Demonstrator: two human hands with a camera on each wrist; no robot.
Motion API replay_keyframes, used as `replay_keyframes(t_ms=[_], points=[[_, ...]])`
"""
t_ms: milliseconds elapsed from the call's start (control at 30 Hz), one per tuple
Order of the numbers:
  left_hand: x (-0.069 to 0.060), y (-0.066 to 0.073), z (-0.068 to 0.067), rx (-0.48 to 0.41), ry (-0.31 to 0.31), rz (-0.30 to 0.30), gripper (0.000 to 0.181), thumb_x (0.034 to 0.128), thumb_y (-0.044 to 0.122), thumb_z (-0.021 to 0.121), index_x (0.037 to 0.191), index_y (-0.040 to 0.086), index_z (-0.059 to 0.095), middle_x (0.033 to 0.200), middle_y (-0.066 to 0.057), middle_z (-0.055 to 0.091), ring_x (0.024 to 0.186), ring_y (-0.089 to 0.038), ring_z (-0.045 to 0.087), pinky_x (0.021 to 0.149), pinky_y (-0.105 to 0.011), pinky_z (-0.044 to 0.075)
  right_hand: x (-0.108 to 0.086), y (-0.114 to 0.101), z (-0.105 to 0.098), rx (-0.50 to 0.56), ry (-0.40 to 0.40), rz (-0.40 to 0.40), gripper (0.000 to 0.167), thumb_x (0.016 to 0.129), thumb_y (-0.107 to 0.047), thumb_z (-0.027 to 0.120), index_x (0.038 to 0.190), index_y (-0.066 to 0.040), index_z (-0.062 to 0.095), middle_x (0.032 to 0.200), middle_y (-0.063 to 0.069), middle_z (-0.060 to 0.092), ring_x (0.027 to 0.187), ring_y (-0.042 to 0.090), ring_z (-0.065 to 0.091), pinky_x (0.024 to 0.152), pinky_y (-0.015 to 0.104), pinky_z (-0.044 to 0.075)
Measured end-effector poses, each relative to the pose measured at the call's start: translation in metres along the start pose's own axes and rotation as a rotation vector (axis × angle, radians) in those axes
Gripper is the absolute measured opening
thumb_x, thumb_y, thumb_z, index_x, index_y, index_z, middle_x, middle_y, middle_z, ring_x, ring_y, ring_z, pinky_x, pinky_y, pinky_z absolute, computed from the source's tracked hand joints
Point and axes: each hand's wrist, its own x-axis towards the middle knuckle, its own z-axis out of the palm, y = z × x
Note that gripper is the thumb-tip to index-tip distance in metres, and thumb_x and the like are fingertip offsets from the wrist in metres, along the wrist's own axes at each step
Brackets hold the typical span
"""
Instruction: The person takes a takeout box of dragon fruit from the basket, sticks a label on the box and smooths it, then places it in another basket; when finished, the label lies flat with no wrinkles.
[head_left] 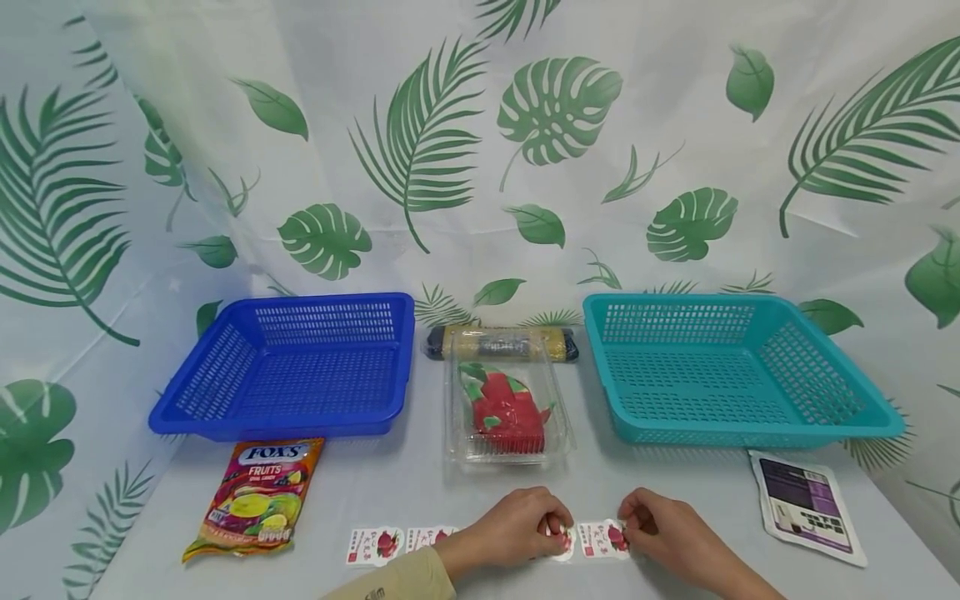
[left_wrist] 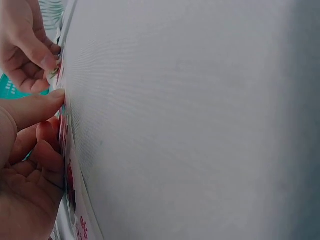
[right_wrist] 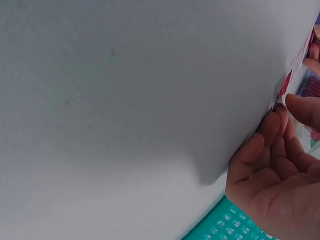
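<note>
A strip of stickers [head_left: 382, 545], printed with red dragon fruit, lies along the front of the table. My left hand [head_left: 517, 529] grips the strip right of its middle, fingers curled, its thumb [left_wrist: 52, 101] on the strip's edge. At the strip's right end, my right hand [head_left: 663, 535] pinches the edge of the last sticker [head_left: 602, 540] between thumb and finger. The left hand and sleeve hide the strip's middle. Behind the hands stands a clear plastic box [head_left: 459, 454] with a red-and-green dragon fruit [head_left: 510, 408] inside.
A blue basket [head_left: 281, 423] stands at the back left, a teal basket [head_left: 757, 432] at the back right. A yellow-and-black wrapped roll [head_left: 562, 343] lies behind the box. A candy bag [head_left: 258, 500] is at left, a white-and-purple pouch [head_left: 808, 508] at right.
</note>
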Motion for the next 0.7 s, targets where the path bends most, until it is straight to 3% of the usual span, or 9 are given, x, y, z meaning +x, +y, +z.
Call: replay_keyframes(t_ms=[133, 367, 700], points=[[0.000, 0.001, 0.000, -0.014, -0.014, -0.033, 0.016, 0.0867, 0.015, 0.075, 0.101, 0.011, 0.071, 0.079, 0.014, 0.052, 0.071, 0.007, 0.044, 0.068, -0.012, 0.040, 0.003, -0.001, -0.002, -0.014, -0.029, 0.065, 0.007, 0.087, -0.003, 0.067, 0.093, -0.006, 0.064, 0.079, -0.002, 0.058, 0.073, 0.015, 0.051, 0.064, 0.026, 0.048], [0.000, 0.000, 0.000, 0.010, -0.019, -0.017, 0.016, 0.0872, 0.016, 0.075, 0.102, 0.012, 0.070, 0.079, 0.014, 0.052, 0.072, 0.008, 0.043, 0.068, -0.012, 0.040, 0.004, 0.002, -0.003, 0.015, -0.082, 0.040, 0.010, 0.087, -0.010, 0.071, 0.089, -0.008, 0.061, 0.075, -0.002, 0.055, 0.070, 0.013, 0.049, 0.061, 0.024, 0.044], [0.001, 0.000, -0.001, 0.010, -0.018, -0.025, 0.017, 0.0879, 0.017, 0.075, 0.103, 0.012, 0.070, 0.079, 0.014, 0.052, 0.072, 0.008, 0.043, 0.069, -0.012, 0.040, 0.003, 0.009, -0.012, 0.021, -0.156, -0.115, 0.009, 0.088, -0.010, 0.069, 0.086, -0.010, 0.060, 0.078, -0.003, 0.055, 0.069, 0.003, 0.047, 0.060, 0.023, 0.043]])
